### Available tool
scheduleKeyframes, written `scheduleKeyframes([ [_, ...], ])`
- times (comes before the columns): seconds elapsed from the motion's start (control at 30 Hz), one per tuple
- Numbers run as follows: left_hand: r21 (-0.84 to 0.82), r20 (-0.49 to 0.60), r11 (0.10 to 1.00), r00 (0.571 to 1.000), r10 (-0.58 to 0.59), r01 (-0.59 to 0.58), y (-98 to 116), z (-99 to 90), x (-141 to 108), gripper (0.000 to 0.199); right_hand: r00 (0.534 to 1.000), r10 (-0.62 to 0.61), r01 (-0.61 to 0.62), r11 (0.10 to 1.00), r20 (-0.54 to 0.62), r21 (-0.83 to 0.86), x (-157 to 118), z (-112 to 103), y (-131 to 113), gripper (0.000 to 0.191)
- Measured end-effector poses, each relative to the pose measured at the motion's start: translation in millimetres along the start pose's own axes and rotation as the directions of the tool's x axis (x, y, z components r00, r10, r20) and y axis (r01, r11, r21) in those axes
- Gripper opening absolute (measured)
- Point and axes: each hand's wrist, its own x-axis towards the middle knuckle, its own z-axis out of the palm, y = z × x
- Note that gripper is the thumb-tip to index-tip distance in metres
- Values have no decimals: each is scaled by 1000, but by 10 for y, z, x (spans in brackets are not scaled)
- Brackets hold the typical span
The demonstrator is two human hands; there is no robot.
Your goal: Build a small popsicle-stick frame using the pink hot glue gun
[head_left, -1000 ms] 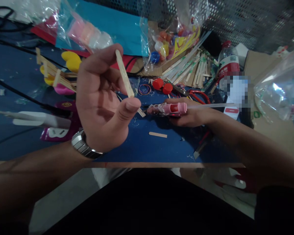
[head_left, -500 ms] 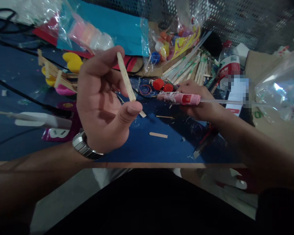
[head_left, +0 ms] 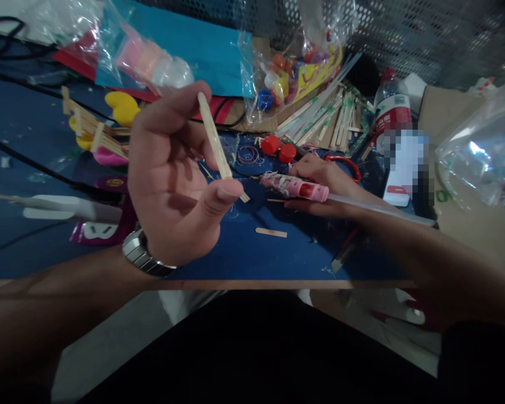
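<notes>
Left hand (head_left: 172,185) raised, palm up, thumb and index finger pinching a wooden stick (head_left: 214,137) by its two ends, above the blue table (head_left: 244,258). Right hand (head_left: 340,182) closed around a pink glue gun (head_left: 292,187), whose nozzle points toward the left hand; a clear rod (head_left: 379,209) extends from its rear. A short strip (head_left: 271,232) lies nearer the table edge. Beyond the gun are two red caps (head_left: 270,145).

I have a matt, pale wooden stick (head_left: 214,137), a smooth pink plastic glue gun (head_left: 292,187) crusted with rough whitish residue, and a shiny metal watch (head_left: 145,257).
</notes>
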Motion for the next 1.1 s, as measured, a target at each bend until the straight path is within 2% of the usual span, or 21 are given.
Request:
scheduleKeyframes([
  [0.1,18,7,997,997,80,-80,13,23,14,103,998,66,-66,998,15,-18,0,46,-26,30],
  [0.23,71,-47,997,998,44,-40,88,68,31,83,997,71,-71,997,31,12,-1,71,-54,24],
  [0.3,61,-80,998,996,41,-36,103,87,27,88,996,85,-85,996,35,-1,-6,90,-53,25],
  [0.33,62,-62,998,998,1,3,96,91,21,88,995,96,-96,995,32,-17,-10,100,-52,27],
  [0.37,38,-25,999,1000,17,-16,78,90,13,89,994,106,-106,994,26,-34,-13,110,-51,29],
  [0.4,17,-49,999,998,39,-39,55,85,2,93,993,111,-110,993,25,-48,-16,117,-53,31],
  [0.43,18,-122,999,992,30,-28,31,77,-11,96,993,111,-109,993,27,-54,-20,120,-57,33],
  [0.47,27,-139,1000,990,11,-8,10,68,-25,100,994,109,-107,993,26,-52,-25,120,-64,34],
  [0.53,13,-97,1000,995,-5,7,-4,52,-53,104,994,105,-104,994,31,-28,-39,109,-83,32],
  [0.63,57,-101,994,991,-89,95,54,59,-73,100,991,135,-135,991,4,-19,-71,90,-113,28],
  [0.67,79,-143,992,986,-90,102,82,69,-70,100,988,152,-152,988,-2,-30,-82,90,-120,29],
  [0.73,81,-85,997,996,-8,15,123,90,-48,106,983,184,-185,981,-12,-58,-98,100,-128,33],
  [0.9,40,-40,996,996,83,-82,141,114,25,87,980,196,-190,975,36,-118,-88,167,-120,39],
  [1.0,65,-56,998,998,27,-23,150,115,25,79,981,190,-184,975,38,-127,-92,183,-124,42],
  [1.1,43,-50,999,999,-12,15,152,111,-5,80,980,199,-199,980,-1,-11,-133,129,-172,37],
])
